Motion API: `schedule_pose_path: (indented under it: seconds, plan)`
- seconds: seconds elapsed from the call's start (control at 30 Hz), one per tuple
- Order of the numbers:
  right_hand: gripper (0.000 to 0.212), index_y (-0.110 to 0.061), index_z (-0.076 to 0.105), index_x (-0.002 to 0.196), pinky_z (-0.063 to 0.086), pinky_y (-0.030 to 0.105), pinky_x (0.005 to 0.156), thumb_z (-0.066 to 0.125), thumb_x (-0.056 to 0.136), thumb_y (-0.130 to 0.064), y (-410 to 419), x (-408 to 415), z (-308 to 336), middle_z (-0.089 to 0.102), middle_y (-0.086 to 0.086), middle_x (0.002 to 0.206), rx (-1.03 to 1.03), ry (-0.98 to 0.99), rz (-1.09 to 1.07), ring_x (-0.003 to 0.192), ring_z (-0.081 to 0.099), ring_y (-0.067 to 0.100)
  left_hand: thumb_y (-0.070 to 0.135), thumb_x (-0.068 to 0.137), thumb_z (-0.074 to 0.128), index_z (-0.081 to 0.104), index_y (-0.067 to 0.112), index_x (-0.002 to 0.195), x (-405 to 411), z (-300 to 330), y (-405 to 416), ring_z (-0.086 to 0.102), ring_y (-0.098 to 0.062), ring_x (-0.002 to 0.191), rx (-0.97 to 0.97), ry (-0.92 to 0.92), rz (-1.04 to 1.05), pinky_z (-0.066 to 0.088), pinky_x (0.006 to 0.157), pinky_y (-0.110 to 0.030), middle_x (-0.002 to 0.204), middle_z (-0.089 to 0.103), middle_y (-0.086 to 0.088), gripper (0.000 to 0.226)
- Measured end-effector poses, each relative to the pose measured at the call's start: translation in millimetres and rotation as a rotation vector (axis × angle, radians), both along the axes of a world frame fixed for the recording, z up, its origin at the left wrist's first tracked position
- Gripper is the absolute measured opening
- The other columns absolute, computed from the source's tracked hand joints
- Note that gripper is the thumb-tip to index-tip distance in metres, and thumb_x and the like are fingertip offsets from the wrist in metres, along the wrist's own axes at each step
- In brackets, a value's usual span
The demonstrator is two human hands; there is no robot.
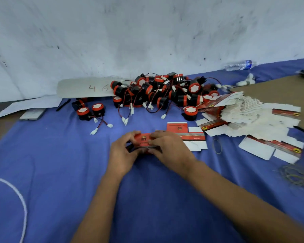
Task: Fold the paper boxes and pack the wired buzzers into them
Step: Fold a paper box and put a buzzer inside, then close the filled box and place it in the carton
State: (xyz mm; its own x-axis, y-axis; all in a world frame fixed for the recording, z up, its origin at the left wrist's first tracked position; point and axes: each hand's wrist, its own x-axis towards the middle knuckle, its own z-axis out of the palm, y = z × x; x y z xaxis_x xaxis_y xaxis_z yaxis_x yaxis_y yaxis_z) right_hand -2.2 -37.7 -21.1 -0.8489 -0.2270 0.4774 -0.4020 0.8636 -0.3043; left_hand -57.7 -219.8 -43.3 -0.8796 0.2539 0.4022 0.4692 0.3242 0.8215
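A red paper box sits between both hands on the blue cloth. My left hand grips its left end, and my right hand grips its right end with fingers curled over the top. Just behind it lies a flat unfolded box blank, red and white. Further back, several black and red wired buzzers lie tangled in a pile, their red and black leads ending in white plugs. Two loose buzzers stand at the left of it.
A fanned stack of flat box blanks lies at the right, with more blanks nearer. Rubber bands lie by the right edge. A card marked 46, a phone, a pen and a water bottle sit at the back.
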Motion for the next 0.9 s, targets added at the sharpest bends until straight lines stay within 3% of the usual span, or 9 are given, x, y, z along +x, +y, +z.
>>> schedule_pose_path:
  seconds: [0.1, 0.13, 0.23, 0.33, 0.5, 0.63, 0.7, 0.8, 0.9]
  plan:
    - [0.038, -0.012, 0.067, 0.128, 0.038, 0.046, 0.111, 0.072, 0.093, -0.024, 18, 10, 15, 0.053, 0.020, 0.144, -0.041, -0.137, -0.003, 0.137, 0.045, 0.034, -0.006, 0.063, 0.092, 0.056, 0.011, 0.070, 4, 4, 3, 0.071, -0.010, 0.110, 0.041, -0.035, -0.063, 0.058, 0.092, -0.037, 0.111, 0.075, 0.010, 0.040]
    - [0.038, -0.011, 0.067, 0.127, 0.041, 0.047, 0.105, 0.073, 0.091, -0.022, 32, 19, 21, 0.058, 0.019, 0.138, -0.069, -0.124, 0.002, 0.131, 0.050, 0.034, -0.001, 0.058, 0.095, 0.058, 0.014, 0.070, 6, 9, 13, 0.071, -0.011, 0.110, 0.053, -0.039, -0.100, 0.058, 0.093, -0.041, 0.109, 0.077, 0.009, 0.042]
    - [0.029, -0.008, 0.074, 0.114, 0.049, 0.047, 0.080, 0.077, 0.087, -0.015, 83, 64, 55, 0.068, 0.013, 0.103, -0.154, -0.003, -0.053, 0.095, 0.063, 0.031, 0.012, 0.057, 0.096, 0.062, 0.019, 0.075, 21, 38, 71, 0.070, -0.015, 0.116, 0.125, -0.020, -0.256, 0.057, 0.094, -0.038, 0.115, 0.077, 0.007, 0.039]
    - [0.028, -0.012, 0.076, 0.116, 0.052, 0.042, 0.079, 0.075, 0.088, -0.014, 154, 134, 100, 0.071, 0.007, 0.101, -0.196, 0.156, -0.275, 0.092, 0.066, 0.024, -0.004, 0.075, 0.080, 0.062, 0.024, 0.081, 57, 75, 175, 0.071, -0.013, 0.114, 0.292, -0.025, -0.535, 0.061, 0.083, -0.025, 0.122, 0.075, 0.009, 0.034]
    - [0.028, -0.023, 0.077, 0.112, 0.055, 0.037, 0.076, 0.078, 0.085, -0.030, 271, 285, 168, 0.076, -0.005, 0.095, -0.144, 0.251, -0.815, 0.084, 0.067, 0.011, 0.009, 0.080, 0.082, 0.063, 0.027, 0.087, 170, 152, 366, 0.073, -0.011, 0.107, 0.386, -0.034, -0.904, 0.059, 0.088, -0.026, 0.117, 0.076, 0.004, 0.027]
    - [0.024, -0.030, 0.078, 0.102, 0.054, 0.027, 0.067, 0.080, 0.081, -0.041, 341, 379, 184, 0.072, -0.008, 0.081, -0.115, 0.181, -1.243, 0.075, 0.064, 0.003, 0.015, 0.094, 0.073, 0.067, 0.025, 0.092, 260, 175, 482, 0.070, -0.015, 0.109, 0.137, 0.024, -1.098, 0.054, 0.102, -0.044, 0.111, 0.075, 0.001, 0.012]
    - [0.017, -0.027, 0.078, 0.097, 0.051, 0.026, 0.065, 0.076, 0.084, -0.038, 368, 401, 176, 0.070, -0.006, 0.082, -0.111, 0.060, -1.357, 0.076, 0.062, 0.006, 0.021, 0.097, 0.069, 0.067, 0.023, 0.097, 290, 167, 520, 0.069, -0.018, 0.109, -0.022, 0.058, -1.129, 0.053, 0.101, -0.044, 0.112, 0.074, 0.000, 0.003]
    - [0.021, -0.023, 0.077, 0.109, 0.057, 0.031, 0.079, 0.070, 0.090, -0.029, 402, 424, 150, 0.072, 0.000, 0.098, -0.207, -0.271, -1.445, 0.087, 0.065, 0.014, 0.022, 0.101, 0.062, 0.065, 0.023, 0.109, 332, 143, 557, 0.065, -0.018, 0.109, -0.265, 0.150, -1.117, 0.049, 0.086, -0.029, 0.111, 0.068, 0.004, 0.008]
    - [0.020, -0.022, 0.076, 0.112, 0.056, 0.037, 0.090, 0.070, 0.093, -0.024, 411, 423, 126, 0.073, 0.002, 0.107, -0.315, -0.468, -1.416, 0.097, 0.066, 0.020, 0.014, 0.099, 0.058, 0.067, 0.020, 0.110, 340, 129, 567, 0.058, -0.018, 0.093, -0.332, 0.245, -0.989, 0.039, 0.065, -0.023, 0.103, 0.063, 0.002, 0.015]
